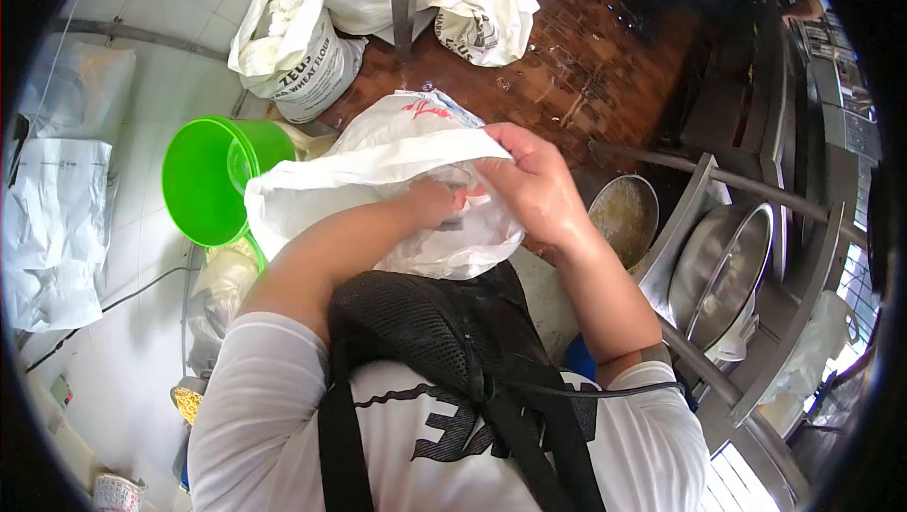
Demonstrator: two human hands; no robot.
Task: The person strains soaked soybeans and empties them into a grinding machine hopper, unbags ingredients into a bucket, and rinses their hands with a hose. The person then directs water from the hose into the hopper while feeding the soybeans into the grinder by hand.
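Note:
A white woven sack (359, 170) stands in front of me with its mouth wide open and red print on its far side. My right hand (531, 177) is closed on the sack's rim at the right, thumb inside and fingers outside. My left hand (439, 202) is down inside the sack. Its fingers are curled, and a small greyish thing shows below them, too unclear to name. The sack's bottom and contents are mostly hidden.
A green bucket (201, 181) is left of the sack. Beyond stand a wheat flour sack (307, 63) and another white sack (484, 7). At the right are a round pan (624, 214), a metal rack (675, 229) and a steel bowl (723, 276). A person's hand (803, 8) shows at top right.

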